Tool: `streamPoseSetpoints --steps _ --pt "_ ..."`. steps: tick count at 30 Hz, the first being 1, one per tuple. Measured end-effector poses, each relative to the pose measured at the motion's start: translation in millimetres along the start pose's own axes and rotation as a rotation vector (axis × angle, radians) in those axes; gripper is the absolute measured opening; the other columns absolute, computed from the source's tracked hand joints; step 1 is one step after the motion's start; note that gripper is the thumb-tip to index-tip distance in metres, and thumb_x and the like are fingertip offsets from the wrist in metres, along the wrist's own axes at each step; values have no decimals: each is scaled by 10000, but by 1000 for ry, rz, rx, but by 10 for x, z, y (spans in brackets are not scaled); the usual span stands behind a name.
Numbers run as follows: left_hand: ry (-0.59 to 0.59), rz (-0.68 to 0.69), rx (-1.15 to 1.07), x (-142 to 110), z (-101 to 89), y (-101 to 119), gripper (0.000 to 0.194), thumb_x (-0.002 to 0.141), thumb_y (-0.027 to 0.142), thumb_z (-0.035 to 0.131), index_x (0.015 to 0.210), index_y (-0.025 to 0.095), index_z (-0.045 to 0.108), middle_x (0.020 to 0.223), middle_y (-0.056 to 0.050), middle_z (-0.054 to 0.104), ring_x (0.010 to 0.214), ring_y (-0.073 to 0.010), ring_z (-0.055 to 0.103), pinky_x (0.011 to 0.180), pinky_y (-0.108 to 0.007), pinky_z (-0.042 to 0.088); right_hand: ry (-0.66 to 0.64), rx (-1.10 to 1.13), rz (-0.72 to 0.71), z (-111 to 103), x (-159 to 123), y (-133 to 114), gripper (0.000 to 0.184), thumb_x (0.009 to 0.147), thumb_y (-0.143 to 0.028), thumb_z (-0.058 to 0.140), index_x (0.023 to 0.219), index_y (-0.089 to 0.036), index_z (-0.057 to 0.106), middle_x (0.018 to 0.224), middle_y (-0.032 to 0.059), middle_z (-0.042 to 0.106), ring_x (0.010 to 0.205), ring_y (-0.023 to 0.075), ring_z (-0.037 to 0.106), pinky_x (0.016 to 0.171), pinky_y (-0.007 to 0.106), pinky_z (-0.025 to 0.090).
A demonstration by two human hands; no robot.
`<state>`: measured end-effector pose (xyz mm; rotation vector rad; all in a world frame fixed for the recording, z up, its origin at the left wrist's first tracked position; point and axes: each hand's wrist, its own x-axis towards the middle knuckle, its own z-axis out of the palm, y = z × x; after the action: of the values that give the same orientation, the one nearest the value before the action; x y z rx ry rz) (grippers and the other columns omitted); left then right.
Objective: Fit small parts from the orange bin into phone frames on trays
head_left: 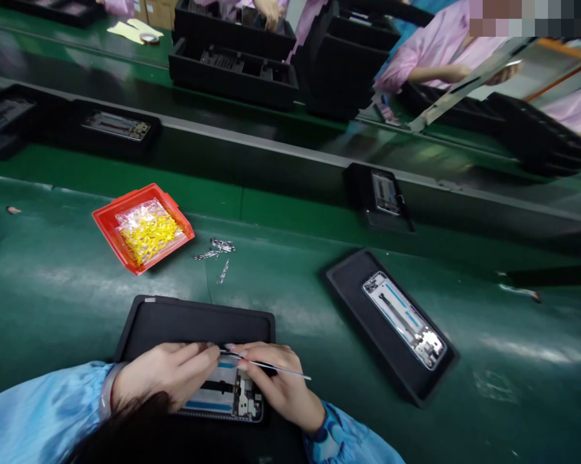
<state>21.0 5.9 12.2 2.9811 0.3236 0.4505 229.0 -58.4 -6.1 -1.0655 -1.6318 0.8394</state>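
Note:
An opened phone, its inner parts and blue strips showing, lies on a black tray in front of me. Across the phone's left part reaches my left hand, its fingers pinched together at the upper edge; what they grip, if anything, is hidden. My right hand is closed on a slim metal tool that looks like tweezers, its front end near the left fingertips. The head's dark hair covers part of the view below.
A red bin holds yellow pieces in clear bags. Beside it lie small metallic strips. To the right, another opened phone rests on a black tray. Trayed phones line the green belt; co-workers in pink sit beyond.

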Motion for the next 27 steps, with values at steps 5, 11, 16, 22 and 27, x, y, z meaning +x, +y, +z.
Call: streamPoseSetpoints --steps 5,11,16,22,27 --pt "0 -16 -2 -8 16 2 423 801 -70 265 921 121 622 851 -14 681 649 -101 611 591 -185 499 14 -40 30 -26 -13 -19 149 875 -192 595 1020 -225 610 895 73 761 815 176 729 729 217 592" --pt "-80 -31 17 -21 22 14 360 806 -36 338 944 138 621 886 -6 679 656 -105 599 589 -187 496 -5 -63 47 -33 -22 -16 130 870 -183 602 993 -221 616 896 75 762 818 174 728 737 210 589" --pt "-66 -34 8 -35 35 22 304 817 -6 383 939 139 622 886 -9 680 644 -111 592 567 -193 492 4 -81 72 -28 -17 -25 86 870 -210 606 954 -214 626 881 66 765 813 164 728 735 179 581" --pt "-170 -11 27 -45 58 10 244 848 46 440 987 145 614 920 -30 670 680 -116 586 581 -184 493 22 -80 74 -22 -3 -34 78 866 -223 611 942 -222 630 877 53 766 794 164 731 722 186 586" --pt "-134 -15 26 -43 43 4 265 854 30 409 999 128 609 933 -38 666 673 -111 592 565 -184 492 27 -67 86 -25 -4 -35 89 862 -220 613 946 -230 639 883 47 766 788 178 732 704 214 599"
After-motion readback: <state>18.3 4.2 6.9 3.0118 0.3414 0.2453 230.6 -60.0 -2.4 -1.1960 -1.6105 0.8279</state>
